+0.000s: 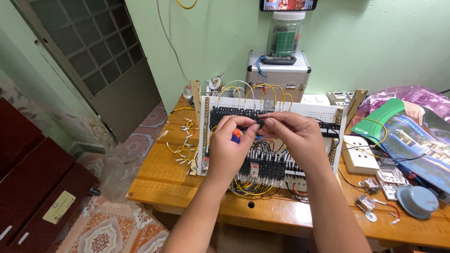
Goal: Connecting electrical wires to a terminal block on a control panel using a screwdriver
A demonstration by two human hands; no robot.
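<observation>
A white perforated wiring board (314, 111) leans upright on a wooden table (164, 175). It carries rows of black terminal blocks and relays (269, 164) linked by yellow and black wires. My left hand (229, 147) grips a tool with an orange and blue handle (236, 136) in front of the board. My right hand (293, 136) pinches a thin black wire at the upper terminal row, its fingertips meeting those of the left hand.
Loose yellow wires (183, 145) lie left of the board. A silver case (278, 75) with a clear jar stands behind. White sockets (360, 154), small parts, a grey disc (417, 201) and a green booklet (408, 136) lie right. A dark cabinet (33, 187) stands at left.
</observation>
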